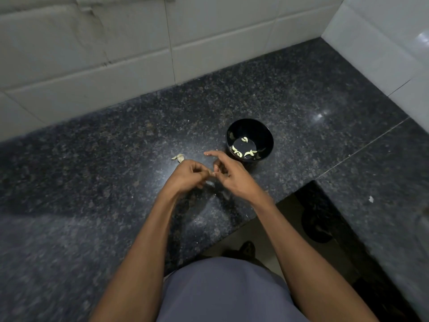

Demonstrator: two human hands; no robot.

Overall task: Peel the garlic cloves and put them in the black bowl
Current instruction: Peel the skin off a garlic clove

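Both hands met over the dark speckled worktop (301, 94), just in front of the black bowl (250, 140). The left hand (189, 174) had its fingers curled in, pinching something small at the fingertips; it was too hidden for me to say whether it was a clove or only skin. The right hand (228, 171) touched the same spot with thumb and middle finger bent in, while its forefinger stuck out straight toward the bowl (whether it actually gripped anything I could not tell). Several peeled garlic cloves (243, 151) lay in the bottom of the bowl. A scrap of garlic skin (178, 157) sat on the worktop just beyond the left hand. White tiles (92, 54) backed the corner.
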